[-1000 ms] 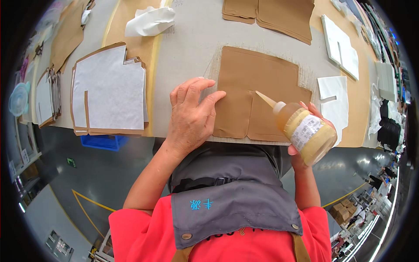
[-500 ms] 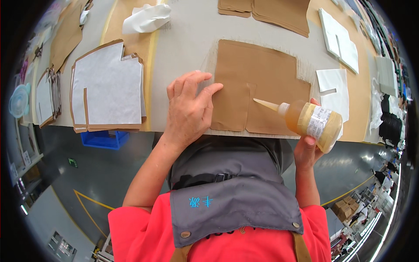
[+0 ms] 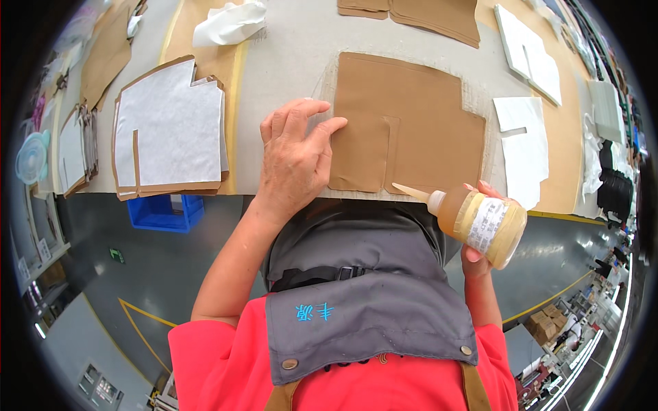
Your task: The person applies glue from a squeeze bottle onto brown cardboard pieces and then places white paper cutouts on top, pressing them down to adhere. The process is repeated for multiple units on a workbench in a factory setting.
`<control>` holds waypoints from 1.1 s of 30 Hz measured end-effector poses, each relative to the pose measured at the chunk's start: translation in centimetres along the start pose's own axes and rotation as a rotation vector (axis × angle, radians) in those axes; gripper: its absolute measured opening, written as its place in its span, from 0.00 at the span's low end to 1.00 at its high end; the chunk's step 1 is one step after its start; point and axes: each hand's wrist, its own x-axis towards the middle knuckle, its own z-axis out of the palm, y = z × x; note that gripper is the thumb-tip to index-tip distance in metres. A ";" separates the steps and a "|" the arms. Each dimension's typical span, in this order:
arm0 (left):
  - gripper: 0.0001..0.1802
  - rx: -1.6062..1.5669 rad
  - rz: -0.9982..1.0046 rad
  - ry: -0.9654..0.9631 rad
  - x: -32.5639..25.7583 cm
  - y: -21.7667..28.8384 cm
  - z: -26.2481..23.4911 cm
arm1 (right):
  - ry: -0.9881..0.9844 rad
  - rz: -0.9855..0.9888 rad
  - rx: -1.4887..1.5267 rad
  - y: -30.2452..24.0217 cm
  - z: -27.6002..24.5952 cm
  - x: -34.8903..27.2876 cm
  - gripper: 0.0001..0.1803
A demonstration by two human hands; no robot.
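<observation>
Head view: I have the squeeze bottle (image 3: 488,222) in the right hand (image 3: 475,263), fingers wrapped round the body, tilted over the table's near edge with its nozzle (image 3: 412,193) pointing left. Tip sits by the near end of the slit in the brown panel (image 3: 428,116); can't tell if it touches. Left hand (image 3: 295,154) grips nothing I can see — fingers loosely bent and spread, thumb at the panel's left edge, contact unclear. Handling guess: bottle looks light to moderate, partly filled, soft-walled, maybe slick if liquid gets on it; I'd hold it mid-body, off the narrow tip, which probably bends. Panel lies flat on the table (image 3: 288,61) and reads thin, light and floppy, so I'd take it by an outer edge, clear of the slit where it likely creases. Materials: panel is matte, smooth, leather-like, notched at its far right corner; bottle is translucent, amber and yellowish, with a white label and tapered nozzle. White-faced stack (image 3: 179,130) at left shows brown borders and a similar notch — fibrous, paper-like facing. White slotted piece (image 3: 528,161) at right looks soft, slightly wavy.
</observation>
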 end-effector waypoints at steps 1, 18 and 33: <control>0.21 -0.008 0.002 0.008 0.0 0.0 0.0 | -0.009 -0.068 -0.005 0.8 -0.4 -0.2 0.62; 0.19 -0.098 -0.095 0.074 -0.7 -0.3 -0.5 | 0.132 0.095 0.264 0.4 2.6 6.7 0.45; 0.19 -0.090 -0.094 0.069 -0.8 -0.3 -0.5 | 0.001 0.080 0.215 1.0 2.8 5.9 0.45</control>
